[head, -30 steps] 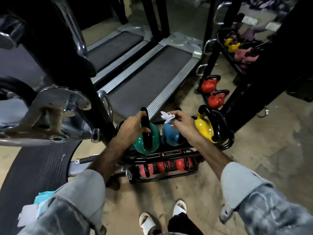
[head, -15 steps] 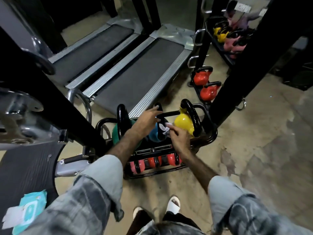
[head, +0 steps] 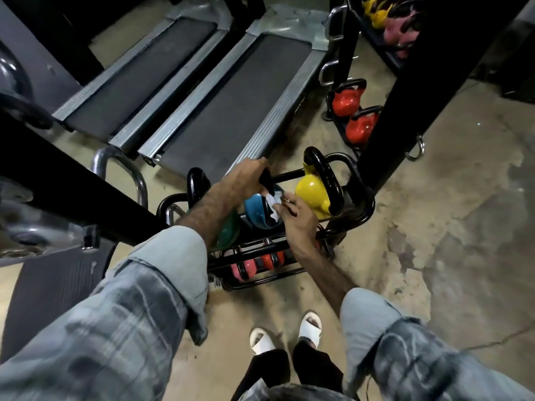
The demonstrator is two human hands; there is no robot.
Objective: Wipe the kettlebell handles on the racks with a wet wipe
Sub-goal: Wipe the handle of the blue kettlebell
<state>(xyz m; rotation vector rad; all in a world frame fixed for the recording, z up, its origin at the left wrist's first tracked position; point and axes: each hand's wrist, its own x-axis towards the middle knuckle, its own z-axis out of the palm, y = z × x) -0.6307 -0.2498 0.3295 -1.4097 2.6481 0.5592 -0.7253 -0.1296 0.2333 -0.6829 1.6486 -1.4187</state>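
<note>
From where I watch, the nearest things are my white sandals (head: 309, 328) on the concrete floor (head: 434, 256), and beyond them the low black rack (head: 359, 218) with small pink and red kettlebells (head: 246, 269) on its bottom tier. Compared with half a second ago, my right hand (head: 298, 217) has slid down along the handle of the blue kettlebell (head: 256, 208), and the wet wipe (head: 273, 202) now lies bunched against that black handle instead of sitting at its upper part. That hand pinches the wipe between thumb and fingers, pressing it on the handle. My left hand (head: 246, 178) has closed over the handle's far top, where earlier its fingers only reached toward it; now they curl round it. The blue kettlebell sits on the rack's upper tier, between the green kettlebell (head: 228, 235), mostly hidden under my left forearm, and the yellow kettlebell (head: 314, 195). Its handle loop stands up from the ball and its long axis runs away from me, toward the treadmills (head: 231, 105); the yellow one's handle lies the same way. Farther right, two red kettlebells (head: 346, 101) stand on another rack beside a black post (head: 411, 96).
</note>
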